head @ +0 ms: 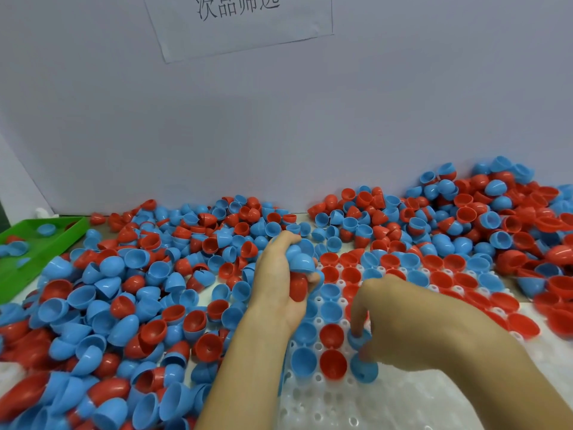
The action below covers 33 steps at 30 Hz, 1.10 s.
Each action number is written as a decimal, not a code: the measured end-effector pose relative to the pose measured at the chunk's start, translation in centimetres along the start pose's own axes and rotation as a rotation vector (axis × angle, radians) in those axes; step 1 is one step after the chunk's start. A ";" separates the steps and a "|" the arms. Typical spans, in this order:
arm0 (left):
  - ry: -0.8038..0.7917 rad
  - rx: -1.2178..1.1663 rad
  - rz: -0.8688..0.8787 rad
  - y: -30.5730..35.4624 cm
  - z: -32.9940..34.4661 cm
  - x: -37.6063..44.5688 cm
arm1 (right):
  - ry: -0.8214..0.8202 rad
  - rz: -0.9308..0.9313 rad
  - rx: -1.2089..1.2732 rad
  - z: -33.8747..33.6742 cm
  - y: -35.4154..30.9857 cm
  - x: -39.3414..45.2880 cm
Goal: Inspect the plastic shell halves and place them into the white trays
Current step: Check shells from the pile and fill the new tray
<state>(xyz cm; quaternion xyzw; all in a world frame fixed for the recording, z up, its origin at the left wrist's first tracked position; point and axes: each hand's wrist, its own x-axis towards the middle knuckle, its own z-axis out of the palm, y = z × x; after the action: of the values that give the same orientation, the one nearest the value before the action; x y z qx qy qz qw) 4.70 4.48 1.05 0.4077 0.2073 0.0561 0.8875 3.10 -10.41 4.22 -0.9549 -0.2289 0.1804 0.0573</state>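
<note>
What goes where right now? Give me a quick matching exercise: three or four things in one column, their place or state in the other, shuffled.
Things:
1. left hand
2. right hand
3. green plastic bin
4. white moulded plastic tray

Places or states:
A. far left, a few blue shells inside
B. grips several blue and red plastic shell halves
C. under the hands, pockets partly filled
D. fingertips on a blue shell half at the tray

Pairs: 1-B, 2-D, 3-A, 4-C

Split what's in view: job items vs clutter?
Job: white tray; loose shell halves; left hand gripping blue and red shells; right hand setting a blue half.
Just lying about: green tray; paper sign.
</note>
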 end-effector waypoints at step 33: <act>-0.200 -0.172 -0.194 -1.5 1.4 -0.9 | 0.947 0.022 0.681 0.5 1.0 3.2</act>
<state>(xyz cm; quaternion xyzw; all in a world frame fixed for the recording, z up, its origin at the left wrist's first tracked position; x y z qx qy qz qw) 4.37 2.27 1.01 0.3117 0.1507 -0.0532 0.9366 5.97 -9.83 2.57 -0.8615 -0.0974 -0.2022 0.4555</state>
